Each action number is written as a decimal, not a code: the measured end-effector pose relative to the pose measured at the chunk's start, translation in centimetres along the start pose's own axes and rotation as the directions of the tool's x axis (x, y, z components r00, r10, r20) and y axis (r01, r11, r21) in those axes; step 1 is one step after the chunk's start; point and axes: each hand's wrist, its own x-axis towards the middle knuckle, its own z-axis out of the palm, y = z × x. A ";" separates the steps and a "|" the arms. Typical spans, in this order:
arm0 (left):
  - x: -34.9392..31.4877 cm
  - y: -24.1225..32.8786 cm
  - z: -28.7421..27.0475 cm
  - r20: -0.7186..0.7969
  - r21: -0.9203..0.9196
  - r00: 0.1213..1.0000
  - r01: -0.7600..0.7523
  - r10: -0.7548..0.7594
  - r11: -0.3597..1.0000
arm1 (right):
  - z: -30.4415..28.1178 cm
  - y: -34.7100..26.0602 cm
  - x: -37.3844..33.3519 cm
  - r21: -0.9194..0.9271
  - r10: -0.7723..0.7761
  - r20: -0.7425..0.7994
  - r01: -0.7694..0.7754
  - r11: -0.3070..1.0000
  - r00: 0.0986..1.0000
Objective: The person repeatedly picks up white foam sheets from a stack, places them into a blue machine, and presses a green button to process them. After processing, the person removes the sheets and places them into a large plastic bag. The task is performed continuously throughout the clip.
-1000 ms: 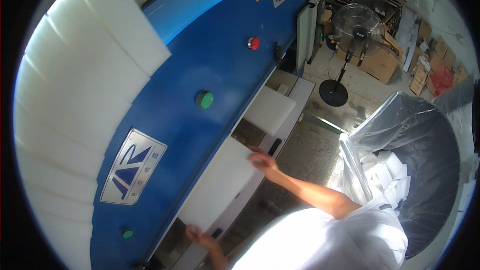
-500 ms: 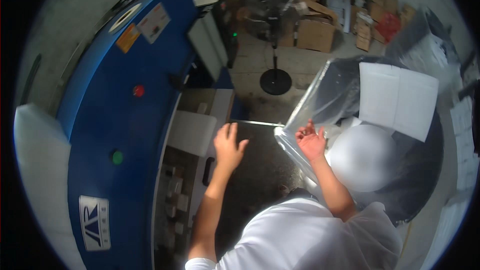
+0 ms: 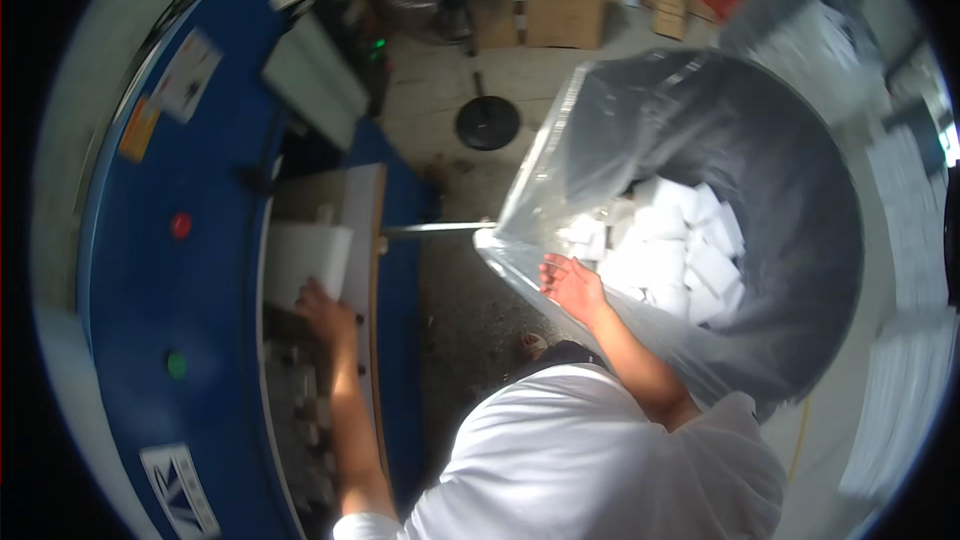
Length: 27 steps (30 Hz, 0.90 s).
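Observation:
My left hand (image 3: 328,318) is at the near edge of a white slab (image 3: 308,262) on the blue machine's bed. Its fingers look apart and slightly blurred; they overlap the slab's edge, and I cannot tell whether they press on it. My right hand (image 3: 574,288) is open with fingers spread and nothing in it. It hovers over the near left rim of a large bin lined with clear plastic (image 3: 800,240). Many white pieces (image 3: 685,250), blocky and flat, lie heaped inside that bin.
The blue machine (image 3: 200,290) fills the left side, with a red button (image 3: 181,226) and a green button (image 3: 176,365). Beyond are a standing fan's base (image 3: 488,123) and cardboard boxes (image 3: 565,18). White stacks (image 3: 905,400) line the right.
My left hand has moved left and down onto the white slab's edge. The big white sheet and round white shape over the bin are gone from sight; heaped pieces show there. The view has shifted.

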 end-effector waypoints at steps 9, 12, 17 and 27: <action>-22.0 -2.5 -15.4 -0.394 -0.805 0.919 -0.351 0.010 0.478 | 7.0 8.0 10.4 -0.675 -0.155 0.096 0.179 0.716 0.983; -30.3 -2.9 -15.6 -0.110 -0.994 0.915 -0.108 -0.388 0.027 | 7.6 10.2 13.4 -0.491 0.030 0.113 0.029 0.871 0.993; -37.8 -5.7 -14.9 0.097 -0.945 0.601 0.306 -0.793 0.116 | 12.6 19.0 12.8 -0.841 0.331 0.244 0.028 0.541 0.912; -38.7 -29.3 -6.5 -0.068 -0.831 0.449 0.468 -0.891 0.299 | 24.5 40.9 12.3 -0.651 0.444 0.744 0.690 0.316 0.500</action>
